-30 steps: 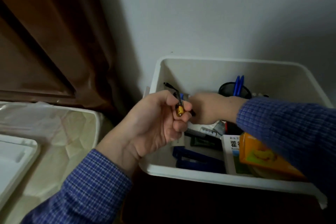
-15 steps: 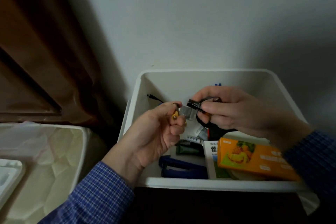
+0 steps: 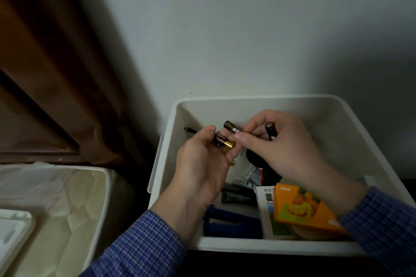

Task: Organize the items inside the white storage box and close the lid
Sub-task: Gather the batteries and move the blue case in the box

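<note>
Above the open white storage box (image 3: 351, 123), both hands meet near its middle, each with a narrow grip on batteries. The left hand (image 3: 202, 164) pinches a gold-and-dark battery (image 3: 225, 143) between thumb and fingers, its long axis running from ten o'clock to four o'clock, gold end toward the right hand. The right hand (image 3: 283, 148) holds two dark batteries: one (image 3: 230, 128) pinched at its fingertips with its free end pointing to ten o'clock, and another (image 3: 270, 131) standing nearly upright between the fingers, toward twelve. The fingertip battery lies just beside and at one o'clock from the left hand's battery, so the left hand is the nearer one to take it; I judge the coming move is gathering the batteries into one hand, which turns on lining up those two slanted axes side by side. Below the hands, toward six o'clock in the box, lie an orange carton (image 3: 306, 207) printed with fruit, its small lettering too blurred to read, and under it a white packet (image 3: 265, 200) showing a large Chinese character and Latin letters starting "Hu", the rest hidden. A dark comb (image 3: 236, 189) and a blue case (image 3: 231, 225) sit at seven o'clock. What may be the lid (image 3: 13, 229) rests well apart at eight o'clock, on a cream quilted surface (image 3: 67, 193), so closing is not yet done.
</note>
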Motion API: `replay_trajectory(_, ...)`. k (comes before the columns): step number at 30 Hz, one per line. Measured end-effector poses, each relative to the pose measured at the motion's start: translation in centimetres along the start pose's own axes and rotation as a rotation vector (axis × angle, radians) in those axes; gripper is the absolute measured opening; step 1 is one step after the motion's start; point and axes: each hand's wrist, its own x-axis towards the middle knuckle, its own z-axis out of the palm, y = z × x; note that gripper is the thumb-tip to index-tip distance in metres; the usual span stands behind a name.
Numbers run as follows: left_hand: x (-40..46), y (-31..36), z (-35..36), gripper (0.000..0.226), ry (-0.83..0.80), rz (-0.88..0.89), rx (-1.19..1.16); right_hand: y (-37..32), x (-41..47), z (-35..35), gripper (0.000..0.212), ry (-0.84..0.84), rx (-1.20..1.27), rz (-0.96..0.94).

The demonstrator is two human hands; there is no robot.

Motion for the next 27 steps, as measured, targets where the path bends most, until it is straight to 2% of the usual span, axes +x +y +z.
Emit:
replay_trajectory(2, 0.2, 0.0, 0.1, 0.021, 0.014, -0.091, -0.096, -0.3, -0.2, 0.9, 0.019, 0.029, -0.23, -0.077)
replay_trajectory(4, 0.7, -0.1, -0.1, 0.03, 0.064, -0.148, -0.127, -1.1, -0.6, 1.4, 0.021, -0.047, -0.431, -0.173)
replay_trajectory(7, 1.3, 0.2, -0.7, 0.022, 0.164, -0.184, -0.201, -1.9, -0.8, 1.6, 0.027, -0.103, -0.464, -0.218)
replay_trajectory(9, 1.5, 0.4, -1.3, 0.018, 0.211, -0.176, -0.333, -2.4, -0.4, 1.3, 0.025, -0.106, -0.222, -0.043)
replay_trajectory(11, 1.4, 0.6, -1.6, 0.022, 0.237, -0.177, -0.433, -2.7, 0.4, 0.4, 0.022, -0.244, 0.373, 0.268)
replay_trajectory(12, 1.2, 0.6, -1.7, 0.024, 0.221, -0.18, -0.458, -2.7, 0.5, -0.2, 0.03, -0.316, 0.607, 0.338)
replay_trajectory(14, 0.9, 0.7, -1.7, 0.026, 0.141, -0.195, -0.461, -2.5, 0.5, -0.9, 0.035, -0.404, 0.748, 0.31)
replay_trajectory(16, 0.8, 0.6, -1.7, 0.026, 0.094, -0.201, -0.415, -2.0, 0.0, -0.8, 0.032, -0.461, 0.708, 0.207)
replay_trajectory(19, 0.8, 0.5, -1.7, 0.027, 0.067, -0.154, -0.406, -1.7, -0.5, -0.6, 0.037, -0.49, 0.574, 0.028)
replay_trajectory(23, 0.3, 0.4, -1.6, 0.027, 0.039, -0.15, -0.417, -2.1, -0.7, -1.0, 0.044, -0.463, 0.3, -0.077)
replay_trajectory(25, 0.4, 0.3, -1.6, 0.029, 0.059, -0.149, -0.398, -2.5, -0.9, -0.6, 0.039, -0.366, 0.076, -0.141)
replay_trajectory(27, 0.4, 0.2, -1.6, 0.033, 0.077, -0.141, -0.398, -3.1, -1.3, 0.8, 0.032, -0.172, -0.049, -0.154)
